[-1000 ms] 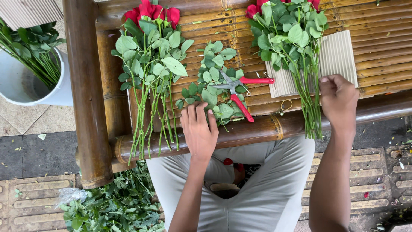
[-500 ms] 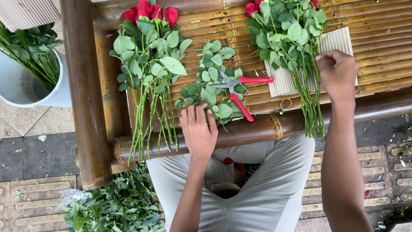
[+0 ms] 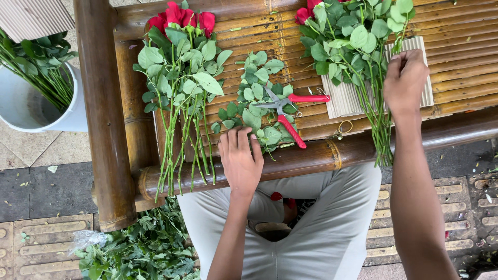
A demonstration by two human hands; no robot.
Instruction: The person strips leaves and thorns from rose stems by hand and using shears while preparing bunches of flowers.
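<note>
the left hand (image 3: pixel 240 162) lies flat, fingers loosely apart, on the bamboo table (image 3: pixel 456 36) just beside cut leaves (image 3: pixel 254 93) and red shears (image 3: pixel 286 110). the right hand (image 3: pixel 404 80) has its grip closed on rose stems (image 3: pixel 374 111) lying over corrugated card (image 3: pixel 340 98); another rose bunch (image 3: pixel 181 93) lies left.

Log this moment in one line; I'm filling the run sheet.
left hand: flat on bamboo table, beside leaf pile | right hand: on right rose bunch | red-handled shears: untouched on leaves

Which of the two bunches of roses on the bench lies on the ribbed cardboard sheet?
The right bunch of roses, under the right hand, lies across the cardboard sheet. The left bunch lies directly on the bamboo bench.
</note>
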